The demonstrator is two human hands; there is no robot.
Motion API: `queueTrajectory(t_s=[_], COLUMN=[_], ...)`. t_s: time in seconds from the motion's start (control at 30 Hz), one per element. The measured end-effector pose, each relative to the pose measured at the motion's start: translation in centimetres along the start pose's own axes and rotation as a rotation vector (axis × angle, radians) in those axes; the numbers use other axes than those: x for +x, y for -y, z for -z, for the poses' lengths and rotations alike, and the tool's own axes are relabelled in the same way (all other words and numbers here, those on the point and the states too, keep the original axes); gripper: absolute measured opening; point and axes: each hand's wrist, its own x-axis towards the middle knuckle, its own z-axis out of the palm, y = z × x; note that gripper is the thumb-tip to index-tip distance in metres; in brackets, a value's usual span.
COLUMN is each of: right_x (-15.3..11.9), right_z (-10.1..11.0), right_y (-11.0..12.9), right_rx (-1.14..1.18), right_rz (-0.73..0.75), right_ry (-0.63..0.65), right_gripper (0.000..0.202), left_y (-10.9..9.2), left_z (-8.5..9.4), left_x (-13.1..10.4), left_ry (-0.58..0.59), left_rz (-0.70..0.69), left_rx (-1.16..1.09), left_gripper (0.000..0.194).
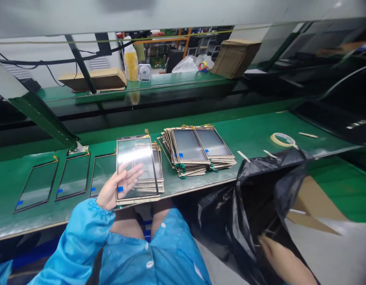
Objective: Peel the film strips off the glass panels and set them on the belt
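Note:
My left hand (107,192) holds a clear touch panel (135,152) with a dark frame at its left edge, and its fingers show through the glass. A blue tab marks the panel's lower left. Just behind it, a stack of similar panels (159,170) is partly covered. My right hand (278,253) reaches into the mouth of a black plastic bag (224,213). Its fingers are blurred by motion; pale thin shapes near the fingertips cannot be made out.
Two neat stacks of panels (189,144) sit mid-bench. Single panels (71,176) lie along the left. A tape roll (282,139) and pale strips (244,156) lie at right. Flattened cardboard (316,202) is beyond the bag. A green post (43,118) rises at left; a shelf (171,81) runs behind.

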Motion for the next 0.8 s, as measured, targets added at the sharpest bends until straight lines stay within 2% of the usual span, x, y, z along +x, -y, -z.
queueTrajectory(t_s=[0.03,0.1,0.2,0.23,0.3,0.37,0.5,0.63,0.73,0.8], right_x=[0.3,1.1,2.5,2.8,3.2,3.4,3.5,3.6,3.3,3.1], right_z=[-0.3,-0.4,-0.3,-0.3,-0.5,-0.6,-0.1,0.3,0.7,1.2], right_y=[2.5,9.0,19.2,21.9,25.2,26.5,27.3,29.5,31.2,32.1], right_rx=[0.092,0.398,0.789,0.837,0.824,0.698,0.24,-0.192,-0.287,-0.221], right_rz=[-0.019,0.009,0.272,0.372,0.526,0.617,0.736,0.696,0.692,0.766], right_ry=[0.06,0.092,0.41,0.486,0.575,0.565,0.419,0.301,0.266,0.312], right_gripper=[0.025,0.036,0.04,0.038,0.029,0.02,0.02,0.017,0.016,0.013], left_y=[0.1,0.4,0.9,1.0,1.2,1.5,2.5,4.3,5.1,5.1], left_z=[-0.4,-1.3,-2.3,-2.5,-2.5,-2.4,-2.9,-4.6,-5.1,-4.5], left_x=[-0.2,-0.7,-1.5,-1.9,-2.6,-3.4,-4.5,-4.3,-2.9,-1.7], left_ry=[0.019,0.04,0.038,0.037,0.035,0.017,-0.013,-0.057,-0.106,-0.113], left_rz=[-0.032,-0.111,-0.223,-0.257,-0.325,-0.392,-0.515,-0.682,-0.769,-0.724], left_rx=[0.016,0.074,0.156,0.175,0.202,0.221,0.251,0.27,0.268,0.237], left_gripper=[0.053,0.051,0.049,0.047,0.043,0.04,0.038,0.035,0.037,0.041])
